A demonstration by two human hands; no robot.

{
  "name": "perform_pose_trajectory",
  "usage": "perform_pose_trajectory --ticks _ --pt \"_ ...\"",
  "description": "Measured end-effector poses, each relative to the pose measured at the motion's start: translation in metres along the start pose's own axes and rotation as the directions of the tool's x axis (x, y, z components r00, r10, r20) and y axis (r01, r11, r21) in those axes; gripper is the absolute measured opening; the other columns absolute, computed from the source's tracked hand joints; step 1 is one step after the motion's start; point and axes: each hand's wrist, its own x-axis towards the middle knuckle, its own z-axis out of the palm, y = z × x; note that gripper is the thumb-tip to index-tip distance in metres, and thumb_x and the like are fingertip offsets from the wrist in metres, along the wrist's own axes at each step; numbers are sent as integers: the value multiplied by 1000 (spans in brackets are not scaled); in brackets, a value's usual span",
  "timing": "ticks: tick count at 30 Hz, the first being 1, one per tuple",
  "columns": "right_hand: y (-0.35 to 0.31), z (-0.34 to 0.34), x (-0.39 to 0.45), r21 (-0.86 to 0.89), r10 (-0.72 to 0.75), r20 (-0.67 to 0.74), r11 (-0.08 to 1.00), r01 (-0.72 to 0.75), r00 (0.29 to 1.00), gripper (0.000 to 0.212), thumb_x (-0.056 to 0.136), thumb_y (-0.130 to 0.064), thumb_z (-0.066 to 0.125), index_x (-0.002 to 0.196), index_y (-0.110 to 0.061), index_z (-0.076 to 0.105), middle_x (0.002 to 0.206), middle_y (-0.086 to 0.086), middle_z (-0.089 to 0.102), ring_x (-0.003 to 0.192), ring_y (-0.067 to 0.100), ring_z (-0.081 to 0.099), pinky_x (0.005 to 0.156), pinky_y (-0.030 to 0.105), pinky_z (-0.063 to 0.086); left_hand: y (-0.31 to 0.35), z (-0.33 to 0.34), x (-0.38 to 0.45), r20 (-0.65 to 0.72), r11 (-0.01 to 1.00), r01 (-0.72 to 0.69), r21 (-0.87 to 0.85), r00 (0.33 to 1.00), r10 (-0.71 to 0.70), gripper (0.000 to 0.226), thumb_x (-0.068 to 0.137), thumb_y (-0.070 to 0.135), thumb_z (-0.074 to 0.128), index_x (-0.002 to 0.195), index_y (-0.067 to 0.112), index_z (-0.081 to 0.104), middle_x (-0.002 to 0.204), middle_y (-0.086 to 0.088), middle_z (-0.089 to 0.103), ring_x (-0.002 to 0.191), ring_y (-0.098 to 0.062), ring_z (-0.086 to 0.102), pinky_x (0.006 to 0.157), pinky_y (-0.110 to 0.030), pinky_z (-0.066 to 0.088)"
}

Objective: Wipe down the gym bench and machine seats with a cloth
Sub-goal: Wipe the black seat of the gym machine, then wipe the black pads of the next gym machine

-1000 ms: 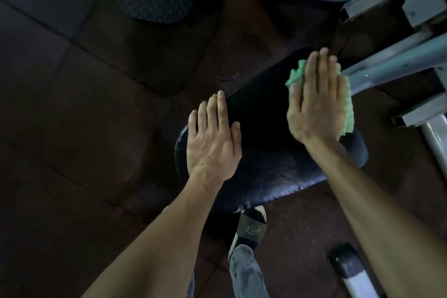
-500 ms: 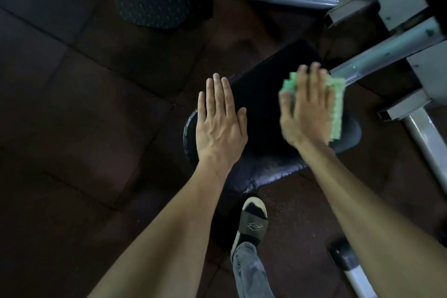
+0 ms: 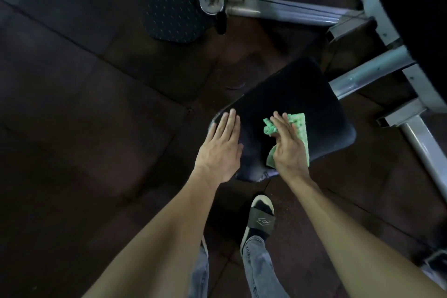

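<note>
Head — cloth (image 3: pixel 373 128) now nearer seat (image 3: pixel 314 94) front

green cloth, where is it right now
In the head view the green cloth lies on the black seat pad, toward its near edge, pressed under the right hand, with the left hand flat beside it.

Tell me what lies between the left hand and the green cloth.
Only bare black seat pad, seen in the head view. The left hand lies flat near its edge; the right hand presses the cloth.
</note>
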Motion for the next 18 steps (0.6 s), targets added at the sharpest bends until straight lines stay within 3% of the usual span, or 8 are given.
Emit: perform_pose_trajectory --ticks 2,4,8,12,18 --pt "-37 -13 -1 155 170 34 973 -173 985 49 97 13 39 140 -3 57 145 13 58 129 15 56 106 7 40 -10 -25 -21 133 999 7 -33 991 -3 63 110 30 27 163 8 0 171 -7 -13 158 -18 -9 130 -39 3" --pt "-79 -30 -3 235 268 69 932 -276 961 42 101 9 41 136 -4 60 130 13 66 115 14 62 89 -6 34 -22 -60 -46 203 998 39 -56 979 -27 61 110 29 31 163 8 8 171 -11 0 159 -22 4 129 -40 8" --pt "-177 -86 -5 357 293 25 890 -283 956 33 109 -13 42 137 -10 60 130 5 66 120 16 60 95 1 37 -44 -155 -100 141 993 81 -83 988 -69 53 108 30 38 157 13 34 166 -12 29 152 -26 29 127 -42 16" --pt "-282 -150 3 417 248 -39 884 -210 968 35 110 -20 40 139 -14 59 129 -2 65 120 11 59 96 2 41 -62 -276 -143 -28 991 50 -126 998 -53 38 105 30 43 137 18 61 141 -3 58 129 -22 53 117 -39 30" --pt "-397 -219 55 496 181 -102 862 -108 978 34 108 -17 42 136 -12 61 127 -1 66 107 -13 59 89 -4 37 -82 -456 -140 -252 993 13 -114 967 -42 27 103 32 46 111 20 69 114 2 63 109 -20 58 107 -38 38"
